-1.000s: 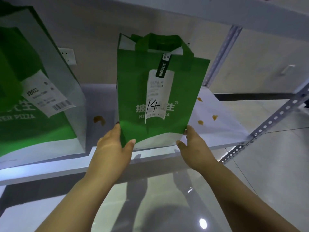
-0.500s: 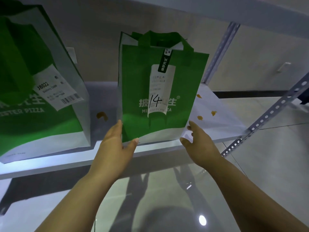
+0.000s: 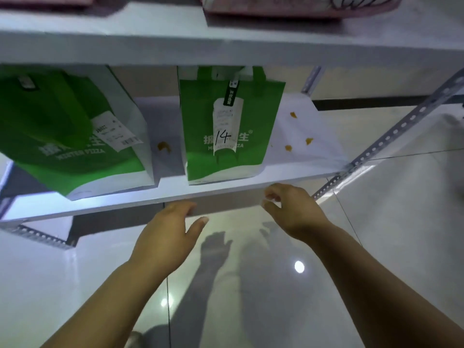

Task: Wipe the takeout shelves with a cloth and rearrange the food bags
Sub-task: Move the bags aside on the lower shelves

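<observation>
The small green non-woven takeout bag marked "14" (image 3: 226, 136), gripped at its lower corners by both hands a second ago, has been released and is now stood upright on the white shelf board (image 3: 113, 200), just above and between the two hands. The left hand (image 3: 165, 238) has been drawn back below the shelf's front edge; its fingers are extended, its thumb is spread, and nothing is held. The right hand (image 3: 293, 212) has likewise been withdrawn to just under the edge, with its fingers loosely curled around nothing. More of the white upper shelf board (image 3: 226, 43) is now seen than before. Two green bags are counted: the small one, and a larger green and white takeout bag (image 3: 62, 139) stood up and to the left of the left hand. One long white receipt (image 3: 227, 126) is hung on the small bag. Four orange-brown crumbs are counted on the board: one (image 3: 163, 146) between the bags and three (image 3: 288, 147) above the right hand. Two pink items (image 3: 276, 8), too blurred to be identified, are seen on the upper board.
</observation>
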`<state>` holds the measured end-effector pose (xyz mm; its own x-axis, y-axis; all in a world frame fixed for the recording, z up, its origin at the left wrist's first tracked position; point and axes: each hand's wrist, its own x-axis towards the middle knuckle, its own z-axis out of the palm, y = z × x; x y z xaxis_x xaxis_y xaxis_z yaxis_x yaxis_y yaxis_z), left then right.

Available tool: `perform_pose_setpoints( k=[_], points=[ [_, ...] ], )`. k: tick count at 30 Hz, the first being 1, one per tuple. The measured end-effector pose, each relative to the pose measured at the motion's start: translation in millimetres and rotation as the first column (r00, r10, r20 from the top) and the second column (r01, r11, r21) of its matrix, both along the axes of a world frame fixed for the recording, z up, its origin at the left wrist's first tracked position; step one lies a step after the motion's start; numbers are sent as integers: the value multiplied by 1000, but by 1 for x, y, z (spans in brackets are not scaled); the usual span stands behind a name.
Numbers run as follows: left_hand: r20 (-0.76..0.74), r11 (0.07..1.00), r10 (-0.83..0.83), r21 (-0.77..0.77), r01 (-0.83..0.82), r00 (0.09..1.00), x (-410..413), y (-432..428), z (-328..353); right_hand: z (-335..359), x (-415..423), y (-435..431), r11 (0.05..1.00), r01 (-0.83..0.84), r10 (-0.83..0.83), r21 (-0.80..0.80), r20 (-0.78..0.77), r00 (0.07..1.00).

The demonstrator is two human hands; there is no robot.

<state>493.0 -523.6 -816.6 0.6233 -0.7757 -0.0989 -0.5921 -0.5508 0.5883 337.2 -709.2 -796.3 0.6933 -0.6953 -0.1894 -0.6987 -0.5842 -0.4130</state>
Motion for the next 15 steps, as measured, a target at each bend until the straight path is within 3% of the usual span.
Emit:
perform_pose_setpoints(
  k=[6, 15],
  points=[
    [86, 998, -30, 64, 24, 996, -19, 20, 137, 130, -21, 22, 996, -85, 85, 30, 23, 996],
    [65, 1000, -3, -20, 5, 998, -53, 29, 351, 344, -44, 39, 993, -113, 105, 34, 183, 978]
  ],
)
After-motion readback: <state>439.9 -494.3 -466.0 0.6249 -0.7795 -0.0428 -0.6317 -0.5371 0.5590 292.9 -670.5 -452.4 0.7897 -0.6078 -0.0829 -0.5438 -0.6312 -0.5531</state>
